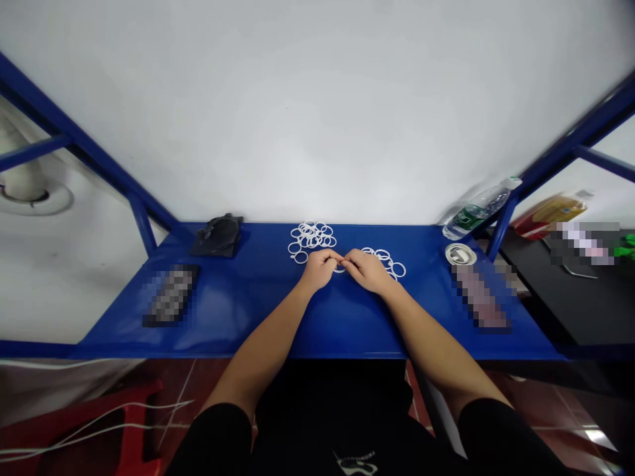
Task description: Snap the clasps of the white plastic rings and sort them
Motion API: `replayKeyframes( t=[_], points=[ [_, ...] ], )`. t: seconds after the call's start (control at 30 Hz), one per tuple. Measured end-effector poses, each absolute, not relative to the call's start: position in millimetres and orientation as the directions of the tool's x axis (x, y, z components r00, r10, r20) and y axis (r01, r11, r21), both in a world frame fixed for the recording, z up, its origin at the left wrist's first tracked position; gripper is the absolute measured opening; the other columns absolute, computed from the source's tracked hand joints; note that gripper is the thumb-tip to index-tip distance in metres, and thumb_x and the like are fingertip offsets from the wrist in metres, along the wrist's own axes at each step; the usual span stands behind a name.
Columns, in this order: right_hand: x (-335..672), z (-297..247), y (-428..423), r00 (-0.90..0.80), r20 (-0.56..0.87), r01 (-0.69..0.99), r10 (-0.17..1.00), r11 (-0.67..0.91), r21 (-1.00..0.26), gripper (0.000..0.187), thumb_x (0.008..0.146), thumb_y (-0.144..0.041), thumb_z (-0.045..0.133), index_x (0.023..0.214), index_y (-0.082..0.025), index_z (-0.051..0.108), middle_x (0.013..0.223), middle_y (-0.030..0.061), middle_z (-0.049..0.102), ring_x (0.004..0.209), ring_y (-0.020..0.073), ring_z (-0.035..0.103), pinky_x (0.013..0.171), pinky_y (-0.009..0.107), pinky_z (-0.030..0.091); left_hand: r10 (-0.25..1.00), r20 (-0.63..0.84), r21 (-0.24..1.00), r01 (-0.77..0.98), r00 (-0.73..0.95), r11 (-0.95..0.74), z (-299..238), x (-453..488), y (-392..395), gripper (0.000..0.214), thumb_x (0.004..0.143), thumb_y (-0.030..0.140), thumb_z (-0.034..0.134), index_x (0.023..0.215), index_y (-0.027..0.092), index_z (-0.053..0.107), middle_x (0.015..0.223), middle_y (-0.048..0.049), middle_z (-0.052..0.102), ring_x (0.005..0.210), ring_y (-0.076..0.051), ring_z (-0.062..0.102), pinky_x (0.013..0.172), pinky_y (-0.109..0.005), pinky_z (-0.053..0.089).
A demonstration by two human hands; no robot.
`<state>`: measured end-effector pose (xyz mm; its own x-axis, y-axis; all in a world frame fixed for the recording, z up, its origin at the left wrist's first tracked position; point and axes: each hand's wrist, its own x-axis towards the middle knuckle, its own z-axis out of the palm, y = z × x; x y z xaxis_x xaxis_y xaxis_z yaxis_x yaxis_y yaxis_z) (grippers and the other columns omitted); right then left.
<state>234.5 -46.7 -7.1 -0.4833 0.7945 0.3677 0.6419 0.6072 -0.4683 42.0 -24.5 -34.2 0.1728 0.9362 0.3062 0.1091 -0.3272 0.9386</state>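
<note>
My left hand point(319, 270) and my right hand point(367, 270) meet fingertip to fingertip above the middle of the blue table point(342, 324). Both have their fingers pinched together on a white plastic ring point(339, 269), which shows just below the fingertips; the rest of it is hidden by the fingers. Behind my left hand lies a heap of similar white rings point(312, 233), overlapping one another. A second, looser group of white rings point(398, 270) lies beside and partly behind my right hand.
A crumpled black bag point(218, 236) and a blurred-out dark item point(171, 295) lie on the left. On the right are a leaning plastic bottle point(479, 210), a roll of white tape point(460, 254) and another blurred-out item point(481, 297). Blue metal bars point(141, 218) flank the table; a white wall stands behind.
</note>
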Motion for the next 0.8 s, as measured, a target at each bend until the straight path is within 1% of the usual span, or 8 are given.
replayKeyframes(
  t=[0.13, 0.23, 0.33, 0.4, 0.47, 0.53, 0.63, 0.8],
  points=[
    [233.3, -7.2, -47.6, -0.506, 0.351, 0.639, 0.788, 0.615, -0.462, 0.023, 0.106, -0.033, 0.049, 0.094, -0.021, 0.064, 0.091, 0.0058, 0.069, 0.08, 0.0186, 0.062, 0.073, 0.03, 0.042, 0.923, 0.331, 0.923, 0.137, 0.195, -0.36, -36.6, 41.4, -23.2, 0.029, 0.076, 0.005, 0.051, 0.072, 0.018, 0.076, 0.073, -0.0001, 0.075, 0.068, -0.014, 0.067, 0.067, -0.025, 0.053],
    [234.7, -7.1, -46.2, -0.493, 0.357, 0.638, 0.793, 0.609, -0.471, 0.024, 0.106, -0.033, 0.047, 0.092, -0.021, 0.063, 0.09, 0.0056, 0.068, 0.08, 0.0183, 0.061, 0.073, 0.029, 0.042, 0.927, 0.324, 0.917, 0.179, 0.19, -0.357, -39.5, 43.7, -23.3, 0.031, 0.079, 0.004, 0.049, 0.079, 0.018, 0.077, 0.074, -0.0007, 0.074, 0.07, -0.014, 0.068, 0.069, -0.026, 0.055],
    [238.4, -6.9, -43.6, -0.449, 0.361, 0.654, 0.818, 0.575, -0.491, 0.024, 0.105, -0.034, 0.049, 0.089, -0.021, 0.061, 0.085, 0.0043, 0.066, 0.075, 0.0175, 0.06, 0.07, 0.029, 0.04, 0.895, 0.403, 0.864, 0.242, 0.193, -0.441, -40.0, 43.8, -22.9, 0.034, 0.084, 0.006, 0.055, 0.108, 0.019, 0.077, 0.105, -0.005, 0.077, 0.09, -0.017, 0.072, 0.086, -0.031, 0.059],
    [241.8, -6.7, -41.8, -0.423, 0.362, 0.671, 0.831, 0.556, -0.491, 0.024, 0.104, -0.036, 0.051, 0.087, -0.021, 0.06, 0.082, 0.0034, 0.065, 0.071, 0.0168, 0.059, 0.068, 0.028, 0.039, 0.861, 0.471, 0.793, 0.335, 0.194, -0.509, -37.8, 39.3, -20.7, 0.041, 0.087, 0.01, 0.06, 0.125, 0.02, 0.071, 0.126, -0.0074, 0.072, 0.104, -0.018, 0.071, 0.097, -0.035, 0.057],
    [245.5, -6.7, -40.1, -0.412, 0.363, 0.7, 0.836, 0.545, -0.461, 0.025, 0.103, -0.037, 0.053, 0.084, -0.021, 0.06, 0.083, 0.0038, 0.066, 0.071, 0.0165, 0.059, 0.068, 0.028, 0.039, 0.846, 0.505, 0.706, 0.482, 0.171, -0.519, -33.8, 30.5, -16.5, 0.038, 0.09, 0.013, 0.063, 0.127, 0.022, 0.069, 0.129, -0.008, 0.069, 0.113, -0.021, 0.068, 0.105, -0.038, 0.053],
    [249.2, -6.6, -38.2, -0.399, 0.354, 0.744, 0.846, 0.524, -0.414, 0.025, 0.102, -0.037, 0.056, 0.083, -0.021, 0.061, 0.086, 0.0043, 0.068, 0.074, 0.0167, 0.06, 0.069, 0.028, 0.038, 0.86, 0.497, 0.622, 0.644, 0.113, -0.444, -29.4, 18.6, -11.1, 0.028, 0.092, 0.018, 0.064, 0.119, 0.022, 0.073, 0.125, -0.0082, 0.07, 0.12, -0.024, 0.064, 0.111, -0.041, 0.049],
    [253.8, -6.0, -35.0, -0.345, 0.296, 0.82, 0.891, 0.44, -0.366, 0.025, 0.097, -0.039, 0.064, 0.079, -0.022, 0.063, 0.087, 0.0032, 0.07, 0.074, 0.0167, 0.061, 0.066, 0.028, 0.036, 0.923, 0.385, 0.521, 0.824, 0.003, -0.22, -24.5, -0.2, -3.5, 0.025, 0.092, 0.029, 0.069, 0.117, 0.023, 0.075, 0.127, -0.0099, 0.069, 0.12, -0.031, 0.062, 0.107, -0.046, 0.049],
    [255.1, -2.1, -33.7, -0.327, 0.204, 0.842, 0.923, 0.383, -0.38, 0.023, 0.095, -0.041, 0.069, 0.081, -0.023, 0.067, 0.087, 0.0014, 0.073, 0.074, 0.016, 0.062, 0.064, 0.027, 0.035, 0.969, 0.207, 0.405, 0.913, -0.133, 0.038, -22.3, -17.8, 2.2, 0.035, 0.093, 0.037, 0.067, 0.125, 0.024, 0.072, 0.13, -0.0131, 0.066, 0.121, -0.034, 0.059, 0.102, -0.048, 0.048]
  ],
)
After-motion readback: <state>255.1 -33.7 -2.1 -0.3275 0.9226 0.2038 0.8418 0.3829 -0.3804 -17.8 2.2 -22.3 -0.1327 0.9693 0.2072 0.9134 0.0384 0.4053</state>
